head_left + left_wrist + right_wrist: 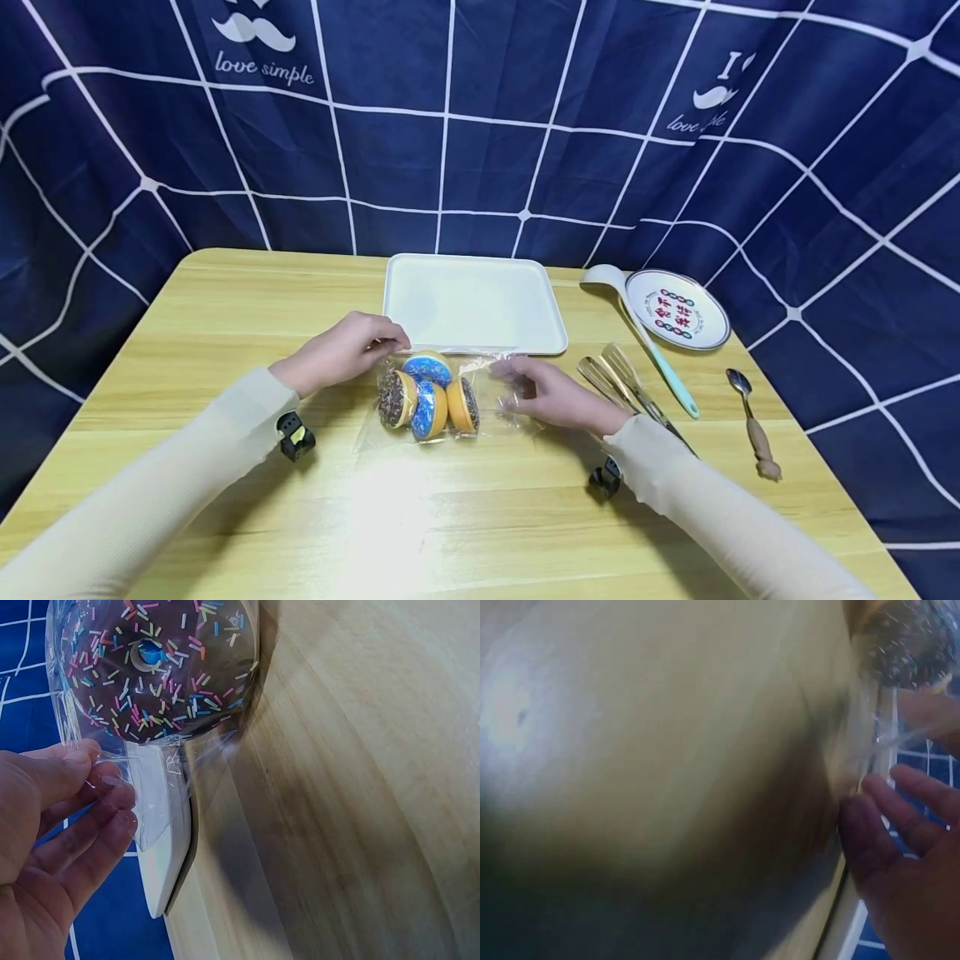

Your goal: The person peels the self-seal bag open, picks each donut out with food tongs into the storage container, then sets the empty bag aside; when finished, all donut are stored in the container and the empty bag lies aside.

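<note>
Just before the white tray (474, 300), along its near long edge: one clear bag (487, 396). Long axis sideways, roughly parallel to that edge; ends toward the tray's left and right sides. Mouth too transparent to place. Cannot tell lifted from resting.

Contents, four: left dark doughnut (397, 398), on edge, iced face toward the tray's left side; upper blue doughnut (427, 367), closest to the tray, iced face away from it; lower blue doughnut (427, 411), farther from the tray, iced face leftward; right dark doughnut (462, 407), on edge, iced face toward the tray's right side.

Left hand (345, 350): at the tray's near left corner, thumb and fingertips together, pinching the film. Right hand (558, 393): before the tray's near right corner, fingers bent at the film's right end; blurred in the right wrist view, cannot tell pinching from mere touching.

Right of the tray: ladle (641, 327), handle slanting nearer; beyond it, round plate (705, 312), red characters. Right and nearer: metal utensil (600, 377), two slotted heads. Well right: spoon (756, 433), brown handle. Beneath the tray: wooden table (225, 492). Behind: dark blue cloth (390, 158), white grid.
</note>
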Demonstrator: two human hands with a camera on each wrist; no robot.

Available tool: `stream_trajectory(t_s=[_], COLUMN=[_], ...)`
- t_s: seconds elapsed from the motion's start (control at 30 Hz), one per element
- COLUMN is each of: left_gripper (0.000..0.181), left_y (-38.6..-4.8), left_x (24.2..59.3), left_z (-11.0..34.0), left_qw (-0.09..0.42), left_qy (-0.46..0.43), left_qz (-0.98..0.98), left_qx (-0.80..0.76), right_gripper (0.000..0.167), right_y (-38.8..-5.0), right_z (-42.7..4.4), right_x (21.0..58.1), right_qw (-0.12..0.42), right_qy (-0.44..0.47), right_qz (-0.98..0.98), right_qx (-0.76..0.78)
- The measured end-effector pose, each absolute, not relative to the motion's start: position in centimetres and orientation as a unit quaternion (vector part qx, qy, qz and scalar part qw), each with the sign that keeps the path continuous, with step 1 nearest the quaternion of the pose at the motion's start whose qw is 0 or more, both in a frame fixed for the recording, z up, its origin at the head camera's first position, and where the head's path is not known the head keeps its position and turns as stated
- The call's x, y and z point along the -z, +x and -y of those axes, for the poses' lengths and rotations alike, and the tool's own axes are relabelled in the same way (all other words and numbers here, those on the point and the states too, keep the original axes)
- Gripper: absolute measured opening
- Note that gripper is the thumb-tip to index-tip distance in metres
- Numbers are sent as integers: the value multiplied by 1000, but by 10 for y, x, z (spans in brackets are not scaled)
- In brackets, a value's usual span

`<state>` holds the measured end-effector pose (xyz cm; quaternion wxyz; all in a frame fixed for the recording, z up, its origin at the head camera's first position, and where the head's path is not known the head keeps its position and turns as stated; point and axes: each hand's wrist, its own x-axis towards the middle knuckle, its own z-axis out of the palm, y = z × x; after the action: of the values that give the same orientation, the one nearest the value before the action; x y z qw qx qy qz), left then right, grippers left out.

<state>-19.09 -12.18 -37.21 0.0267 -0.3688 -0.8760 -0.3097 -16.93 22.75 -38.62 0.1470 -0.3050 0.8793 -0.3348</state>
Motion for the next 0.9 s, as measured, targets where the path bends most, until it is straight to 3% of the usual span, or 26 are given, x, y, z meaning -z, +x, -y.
stream_trajectory(t_s=[0.13, 0.3, 0.47, 0.67, 0.9], left_gripper=[16, 17, 17, 16, 17], left_y=[-191, -192, -191, -192, -191], left_x=[372, 372, 371, 371, 370], left_z=[121, 120, 119, 118, 118], left_qw=[29, 30, 30, 30, 30], left_qy=[-364, -362, -360, -363, -364], left_qz=[879, 881, 882, 881, 881], left_qx=[307, 303, 302, 302, 302], right_gripper=[64, 65, 52, 34, 23], right_y=[-165, -160, -159, -157, -149], right_z=[-225, -223, -232, -252, -293], right_x=[384, 377, 372, 368, 354], right_qw=[131, 141, 163, 151, 52], right_qy=[-341, -345, -337, -338, -275], right_qz=[-893, -902, -893, -879, -907], right_qx=[263, 220, 249, 301, 314])
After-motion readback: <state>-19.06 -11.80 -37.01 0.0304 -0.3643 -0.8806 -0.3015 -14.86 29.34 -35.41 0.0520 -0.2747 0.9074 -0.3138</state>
